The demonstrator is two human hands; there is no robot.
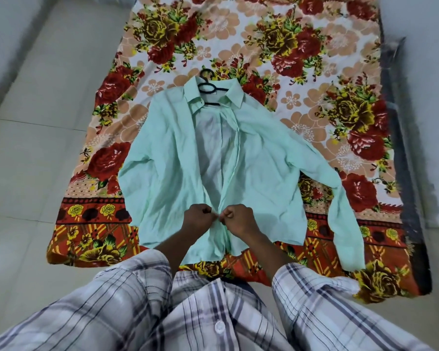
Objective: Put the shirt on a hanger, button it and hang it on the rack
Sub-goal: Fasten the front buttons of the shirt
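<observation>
A mint-green long-sleeved shirt (259, 173) lies face up on a floral bedsheet, collar away from me. A black hanger (208, 88) sits inside the collar, its hook poking out past it. The front is open from the collar down to the lower part. My left hand (198, 219) pinches the left front edge near the hem. My right hand (236, 220) pinches the right front edge right beside it. The fingertips of both hands meet at the placket. Any button between them is hidden.
The floral sheet (314, 59) covers a mattress on a pale tiled floor (36, 148). A dark strip (403, 148) runs along the sheet's right side. My plaid sleeves and shirt front fill the bottom of the view. No rack is in view.
</observation>
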